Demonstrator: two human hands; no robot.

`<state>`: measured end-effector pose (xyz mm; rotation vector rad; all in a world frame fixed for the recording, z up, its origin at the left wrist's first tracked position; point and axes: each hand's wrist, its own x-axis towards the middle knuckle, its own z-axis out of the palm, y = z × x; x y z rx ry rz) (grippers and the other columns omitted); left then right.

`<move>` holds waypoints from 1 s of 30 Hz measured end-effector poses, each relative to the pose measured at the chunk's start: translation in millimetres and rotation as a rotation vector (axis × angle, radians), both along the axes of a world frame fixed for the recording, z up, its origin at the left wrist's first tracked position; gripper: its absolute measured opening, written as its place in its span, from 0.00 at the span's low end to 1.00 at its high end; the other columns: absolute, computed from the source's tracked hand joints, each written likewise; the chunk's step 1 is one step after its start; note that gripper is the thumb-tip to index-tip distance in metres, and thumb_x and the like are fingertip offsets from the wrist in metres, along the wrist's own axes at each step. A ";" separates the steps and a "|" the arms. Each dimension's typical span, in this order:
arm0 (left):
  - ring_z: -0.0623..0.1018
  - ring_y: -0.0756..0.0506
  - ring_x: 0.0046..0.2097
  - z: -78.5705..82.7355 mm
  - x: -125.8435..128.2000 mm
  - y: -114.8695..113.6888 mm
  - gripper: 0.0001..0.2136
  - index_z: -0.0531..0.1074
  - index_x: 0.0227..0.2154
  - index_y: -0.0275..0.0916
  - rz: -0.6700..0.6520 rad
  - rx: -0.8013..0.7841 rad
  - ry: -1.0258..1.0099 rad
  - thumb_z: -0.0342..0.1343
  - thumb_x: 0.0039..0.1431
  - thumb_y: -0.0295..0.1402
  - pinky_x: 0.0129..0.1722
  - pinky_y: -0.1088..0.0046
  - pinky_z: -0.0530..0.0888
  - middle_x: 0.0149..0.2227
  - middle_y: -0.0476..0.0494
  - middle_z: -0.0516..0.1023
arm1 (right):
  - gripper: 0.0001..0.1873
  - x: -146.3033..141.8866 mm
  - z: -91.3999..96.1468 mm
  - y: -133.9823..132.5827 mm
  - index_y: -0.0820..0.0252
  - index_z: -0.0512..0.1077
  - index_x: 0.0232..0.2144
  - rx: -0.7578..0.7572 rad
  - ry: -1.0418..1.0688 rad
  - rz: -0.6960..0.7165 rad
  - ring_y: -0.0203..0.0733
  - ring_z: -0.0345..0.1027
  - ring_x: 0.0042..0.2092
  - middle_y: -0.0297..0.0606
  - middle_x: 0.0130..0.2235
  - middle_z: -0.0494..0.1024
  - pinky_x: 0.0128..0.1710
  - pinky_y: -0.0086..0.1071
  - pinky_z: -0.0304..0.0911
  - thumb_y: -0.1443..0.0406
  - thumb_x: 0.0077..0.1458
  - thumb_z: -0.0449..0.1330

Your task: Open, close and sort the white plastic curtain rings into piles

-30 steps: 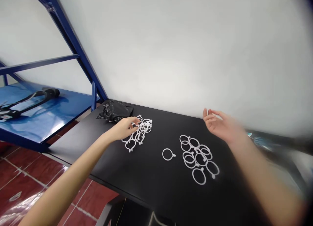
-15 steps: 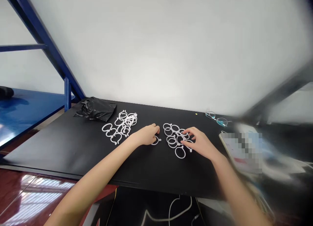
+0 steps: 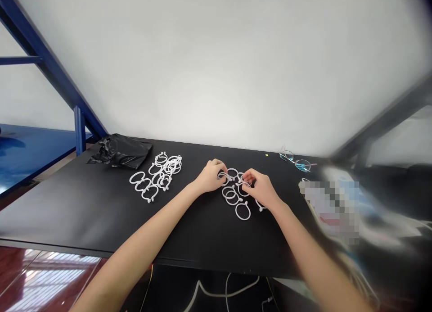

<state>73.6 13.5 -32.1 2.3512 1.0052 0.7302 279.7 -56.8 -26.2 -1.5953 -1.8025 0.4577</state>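
White plastic rings with small ball ends, like shower curtain rings, lie in two loose groups on the black table (image 3: 189,233). The left group of rings (image 3: 173,165) overlaps in a heap. The right group of rings (image 3: 243,219) is spread out beneath my hands. My left hand (image 3: 212,175) has its thumb and fingers closed around a ring (image 3: 223,184) at the left side of that group. Thumb and fingertips of my right hand (image 3: 259,186) are closed on another ring (image 3: 243,195), partly hidden behind them.
A crumpled black plastic bag (image 3: 121,152) lies at the back left. Eyeglasses (image 3: 294,162) rest at the back right. A phone-like device (image 3: 324,213), partly blurred, sits to the right. Cables (image 3: 216,295) hang below the front edge. A white wall stands behind.
My left hand has moved right with its ring, up to the right group. My right hand has shifted left and its fingers have closed on a ring. The view has turned slightly.
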 end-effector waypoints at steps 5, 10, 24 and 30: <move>0.72 0.40 0.46 -6.9 -10.7 -2.6 0.15 0.68 0.43 0.38 0.017 -0.048 -0.004 0.54 0.50 0.24 0.48 0.59 0.72 0.43 0.41 0.73 | 0.09 -1.2 -0.2 -0.4 0.59 0.73 0.32 0.045 0.295 -0.094 0.45 0.73 0.34 0.42 0.33 0.79 0.26 0.32 0.63 0.61 0.48 0.63; 0.75 0.45 0.42 -7.9 -12.6 -1.9 0.14 0.69 0.41 0.38 -0.002 -0.096 -0.038 0.54 0.50 0.24 0.43 0.68 0.74 0.42 0.43 0.75 | 0.15 -7.6 -1.1 1.3 0.61 0.77 0.34 -0.139 0.633 -0.030 0.48 0.77 0.38 0.43 0.34 0.83 0.42 0.40 0.70 0.58 0.43 0.69; 0.70 0.49 0.32 -4.0 -12.4 -3.8 0.06 0.67 0.29 0.38 0.015 -0.105 -0.120 0.49 0.52 0.21 0.34 0.71 0.69 0.31 0.48 0.70 | 0.14 -12.4 -9.9 3.7 0.61 0.77 0.31 -0.138 0.680 -0.042 0.46 0.76 0.37 0.43 0.34 0.82 0.39 0.38 0.70 0.58 0.43 0.69; 0.75 0.50 0.33 3.3 -10.3 -4.1 0.09 0.64 0.30 0.36 -0.325 -0.625 -0.558 0.58 0.57 0.33 0.32 0.74 0.72 0.34 0.45 0.74 | 0.11 -16.8 -2.4 -2.2 0.59 0.77 0.31 -0.128 0.714 0.078 0.41 0.74 0.34 0.38 0.32 0.80 0.37 0.35 0.68 0.58 0.45 0.69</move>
